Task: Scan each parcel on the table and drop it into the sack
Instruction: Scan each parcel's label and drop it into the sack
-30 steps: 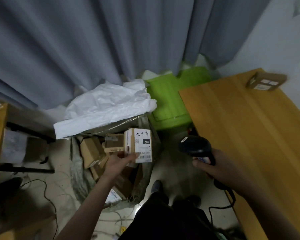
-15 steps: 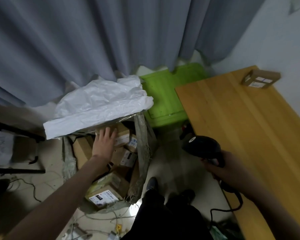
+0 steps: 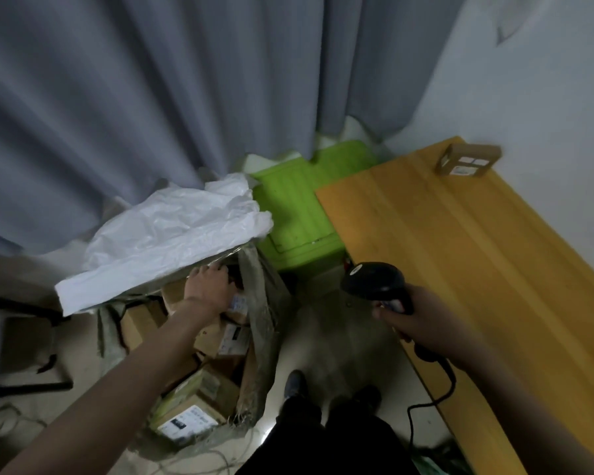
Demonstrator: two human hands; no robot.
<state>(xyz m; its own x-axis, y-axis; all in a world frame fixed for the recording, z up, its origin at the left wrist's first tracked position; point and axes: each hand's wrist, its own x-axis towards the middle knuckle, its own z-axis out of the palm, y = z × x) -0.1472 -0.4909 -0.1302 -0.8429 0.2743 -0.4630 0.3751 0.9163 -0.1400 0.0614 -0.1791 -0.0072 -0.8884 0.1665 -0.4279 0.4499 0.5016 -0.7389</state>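
Resting flat-fingered among the boxes in the sack (image 3: pixel 258 303), the left hand (image 3: pixel 209 284) has let go of the labelled parcel it carried a second ago, leaving one parcel (image 3: pixel 467 161) on the table (image 3: pixel 460 269) while the right hand (image 3: pixel 415 320) grasps the scanner (image 3: pixel 374 281).

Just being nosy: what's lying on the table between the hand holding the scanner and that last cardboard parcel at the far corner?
Nothing: the head view shows only bare wooden tabletop between the right hand gripping the black scanner and the small cardboard parcel.
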